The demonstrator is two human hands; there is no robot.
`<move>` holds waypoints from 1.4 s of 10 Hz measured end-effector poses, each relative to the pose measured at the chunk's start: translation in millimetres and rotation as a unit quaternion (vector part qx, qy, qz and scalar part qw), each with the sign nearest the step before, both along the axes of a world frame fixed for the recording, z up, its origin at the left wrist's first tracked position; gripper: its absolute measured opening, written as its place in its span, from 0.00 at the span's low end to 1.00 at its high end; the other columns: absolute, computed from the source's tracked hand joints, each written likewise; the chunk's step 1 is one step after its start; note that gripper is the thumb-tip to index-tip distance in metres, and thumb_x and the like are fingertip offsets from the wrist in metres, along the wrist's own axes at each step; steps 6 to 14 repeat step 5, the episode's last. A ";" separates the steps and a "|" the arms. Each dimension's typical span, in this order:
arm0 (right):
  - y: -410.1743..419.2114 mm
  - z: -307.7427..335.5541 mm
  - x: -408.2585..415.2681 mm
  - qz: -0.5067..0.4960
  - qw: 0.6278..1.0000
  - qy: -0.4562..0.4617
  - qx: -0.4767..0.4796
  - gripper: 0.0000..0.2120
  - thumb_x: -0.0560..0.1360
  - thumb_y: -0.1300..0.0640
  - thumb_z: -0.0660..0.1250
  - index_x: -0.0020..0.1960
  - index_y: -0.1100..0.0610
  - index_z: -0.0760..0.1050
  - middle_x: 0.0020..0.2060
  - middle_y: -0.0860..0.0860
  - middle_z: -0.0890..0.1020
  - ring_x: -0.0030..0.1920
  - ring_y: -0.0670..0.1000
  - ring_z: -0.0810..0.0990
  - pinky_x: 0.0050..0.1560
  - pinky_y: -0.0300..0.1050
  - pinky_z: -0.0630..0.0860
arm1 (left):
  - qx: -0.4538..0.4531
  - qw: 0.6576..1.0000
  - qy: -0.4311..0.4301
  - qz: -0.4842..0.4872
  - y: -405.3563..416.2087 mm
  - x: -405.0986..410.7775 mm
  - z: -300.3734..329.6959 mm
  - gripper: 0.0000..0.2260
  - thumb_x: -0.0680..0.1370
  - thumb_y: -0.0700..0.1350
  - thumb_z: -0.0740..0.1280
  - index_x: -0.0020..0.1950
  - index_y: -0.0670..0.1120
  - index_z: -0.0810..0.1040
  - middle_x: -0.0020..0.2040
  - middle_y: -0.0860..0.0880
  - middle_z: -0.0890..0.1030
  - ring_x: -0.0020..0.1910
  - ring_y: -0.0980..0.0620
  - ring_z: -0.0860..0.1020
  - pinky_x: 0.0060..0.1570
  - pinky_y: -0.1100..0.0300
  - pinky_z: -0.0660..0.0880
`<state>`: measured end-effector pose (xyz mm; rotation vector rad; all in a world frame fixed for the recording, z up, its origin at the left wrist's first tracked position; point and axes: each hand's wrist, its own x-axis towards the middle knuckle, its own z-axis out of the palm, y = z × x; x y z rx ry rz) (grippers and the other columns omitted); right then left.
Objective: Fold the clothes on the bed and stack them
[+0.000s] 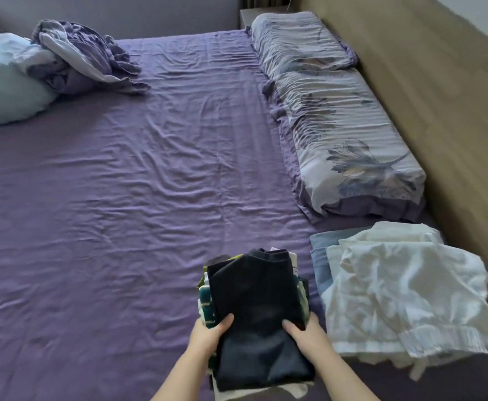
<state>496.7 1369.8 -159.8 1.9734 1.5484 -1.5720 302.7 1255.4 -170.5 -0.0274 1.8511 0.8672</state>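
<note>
We hold a stack of folded clothes (254, 316) at the lower centre of the frame, a dark navy garment (258, 311) lying on top. Our left hand (209, 332) grips the stack's left edge, thumb curled over the navy cloth and the other fingers tucked out of sight beneath. Our right hand (305, 331) clasps the right edge the same way. Under the navy piece we see striped green and white layers poking out.

Just to the right of the stack, at the lower right of the frame, sits a second pile (404, 290): white cloth lying over a folded blue piece. Its top layers look loose and rumpled, so we judge it may need tidying.

The purple bed sheet (127, 198) across the middle carries no loose garments. Bunched bedding (78, 56) and a pale cushion (3, 79) lie at the upper left; 2 patterned pillows (338, 111) run along the right side.

We judge the folding nearly done. What seems left is setting this stack down and perhaps joining the 2 piles.
</note>
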 end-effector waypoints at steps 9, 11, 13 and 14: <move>-29.6 137.7 -34.9 0.301 0.919 -0.127 0.223 0.36 0.79 0.47 0.58 0.77 0.54 0.39 0.76 0.54 0.55 0.73 0.56 0.60 0.69 0.52 0.63 | -0.089 0.896 0.323 -0.290 -8.2 19.3 147.2 0.25 0.77 0.55 0.62 0.72 0.51 0.60 0.63 0.49 0.75 0.62 0.47 0.74 0.59 0.51 0.72; -29.6 137.7 -34.9 0.301 0.919 -0.127 0.223 0.36 0.79 0.47 0.58 0.77 0.54 0.39 0.76 0.54 0.55 0.73 0.56 0.60 0.69 0.52 0.63 | -0.089 0.896 0.323 -0.290 -8.2 19.3 147.2 0.25 0.77 0.55 0.62 0.72 0.51 0.60 0.63 0.49 0.75 0.62 0.47 0.74 0.59 0.51 0.72; -29.6 137.7 -34.9 0.301 0.919 -0.127 0.223 0.36 0.79 0.47 0.58 0.77 0.54 0.39 0.76 0.54 0.55 0.73 0.56 0.60 0.69 0.52 0.63 | -0.089 0.896 0.323 -0.290 -8.2 19.3 147.2 0.25 0.77 0.55 0.62 0.72 0.51 0.60 0.63 0.49 0.75 0.62 0.47 0.74 0.59 0.51 0.72; -29.6 137.7 -34.9 0.301 0.919 -0.127 0.223 0.36 0.79 0.47 0.58 0.77 0.54 0.39 0.76 0.54 0.55 0.73 0.56 0.60 0.69 0.52 0.63 | -0.089 0.896 0.323 -0.290 -8.2 19.3 147.2 0.25 0.77 0.55 0.62 0.72 0.51 0.60 0.63 0.49 0.75 0.62 0.47 0.74 0.59 0.51 0.72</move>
